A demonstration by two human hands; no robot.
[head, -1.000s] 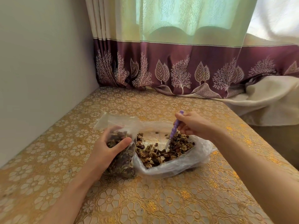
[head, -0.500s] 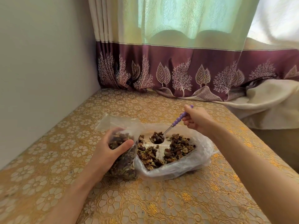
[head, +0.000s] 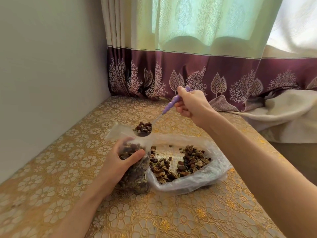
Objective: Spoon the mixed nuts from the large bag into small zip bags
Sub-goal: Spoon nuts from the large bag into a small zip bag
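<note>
Gold floral table (head: 171,217) beside grey wall (head: 51,74), backlit curtain (head: 197,31)

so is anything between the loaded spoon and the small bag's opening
Nothing visible. The spoon of nuts hangs just above the small zip bag, whose mouth the left hand holds up; the right hand grips the handle.

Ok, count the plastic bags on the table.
2. The small zip bag stands upright in the left hand; the large bag lies open right beside it. No others visible.
</note>
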